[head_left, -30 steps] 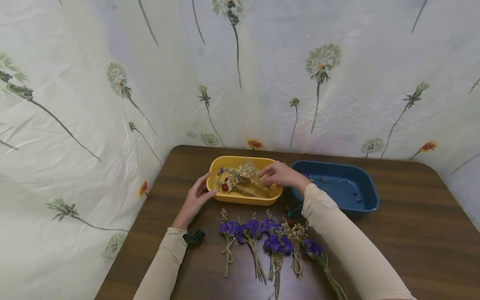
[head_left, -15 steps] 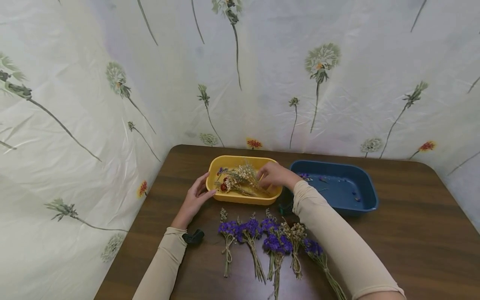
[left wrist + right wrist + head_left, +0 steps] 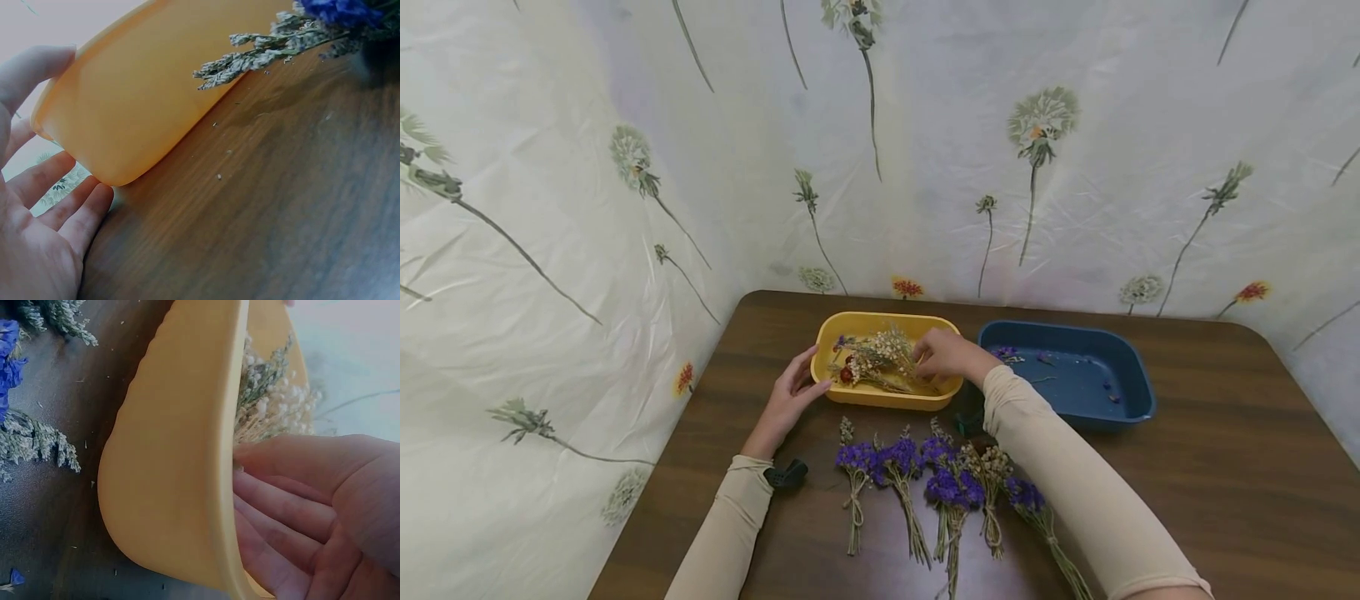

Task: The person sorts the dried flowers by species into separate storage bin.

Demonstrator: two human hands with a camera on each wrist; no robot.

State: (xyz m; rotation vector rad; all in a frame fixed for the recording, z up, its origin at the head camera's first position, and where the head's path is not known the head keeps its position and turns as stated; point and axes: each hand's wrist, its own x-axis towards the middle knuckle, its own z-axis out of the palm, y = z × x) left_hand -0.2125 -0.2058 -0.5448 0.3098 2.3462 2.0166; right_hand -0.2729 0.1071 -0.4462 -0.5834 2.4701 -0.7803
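In the head view, a yellow tray (image 3: 891, 401) holds dried flowers (image 3: 887, 350) with small cream blooms, grey-green sprigs, a few red heads and a purple bit. My left hand (image 3: 790, 393) touches the tray's left end, with its thumb at the front rim. In the left wrist view its fingers (image 3: 59, 206) lie fairly straight against the end wall. My right hand (image 3: 951, 353) reaches into the tray's right end. Thumb and forefinger pinch the stems of the cream flowers (image 3: 269, 403) in the right wrist view, where the tray wall partly hides the fingertips.
Several tied bunches, mostly purple (image 3: 955, 487), lie on the brown table (image 3: 1225, 467) in front of the tray. A cream bunch (image 3: 992, 467) lies among them. To the right stands a blue tray (image 3: 1075, 387) with a few flower scraps. A flower-printed sheet (image 3: 925, 125) hangs behind.
My right hand has shifted a little to the left inside the yellow tray, its fingers drawing together at the stems. The left hand stays at the tray's left end.
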